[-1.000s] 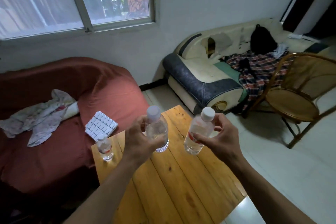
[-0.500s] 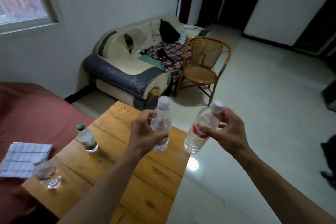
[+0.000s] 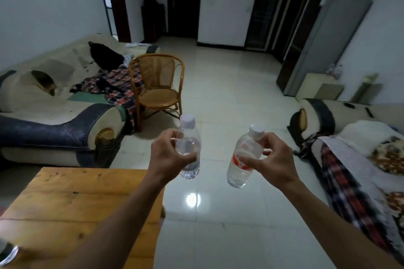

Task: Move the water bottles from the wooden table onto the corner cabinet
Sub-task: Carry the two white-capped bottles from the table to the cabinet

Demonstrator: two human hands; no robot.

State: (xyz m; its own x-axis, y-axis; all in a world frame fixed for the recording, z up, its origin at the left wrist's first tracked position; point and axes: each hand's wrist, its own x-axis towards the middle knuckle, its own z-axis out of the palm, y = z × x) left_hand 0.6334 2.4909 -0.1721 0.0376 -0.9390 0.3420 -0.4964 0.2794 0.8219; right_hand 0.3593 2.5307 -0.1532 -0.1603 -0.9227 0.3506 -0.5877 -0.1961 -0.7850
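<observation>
From the head view, the left hand point(image 3: 168, 155) is wrapped around one water bottle point(image 3: 189, 150), and the right hand point(image 3: 270, 159) pinches a second bottle point(image 3: 241, 159) that leans. Both hang over the shiny floor point(image 3: 218, 94), past the wooden table point(image 3: 76, 199). The leaning bottle might slip, because only fingertips hold it.

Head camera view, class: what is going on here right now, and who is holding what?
A person is carrying two small water bottles, one in each hand. The left hand grips a clear bottle with a white cap; the right hand grips a bottle with a red label. Both bottles are in the air over the tiled floor, just past the edge of the wooden table. A wicker chair stands ahead.
</observation>
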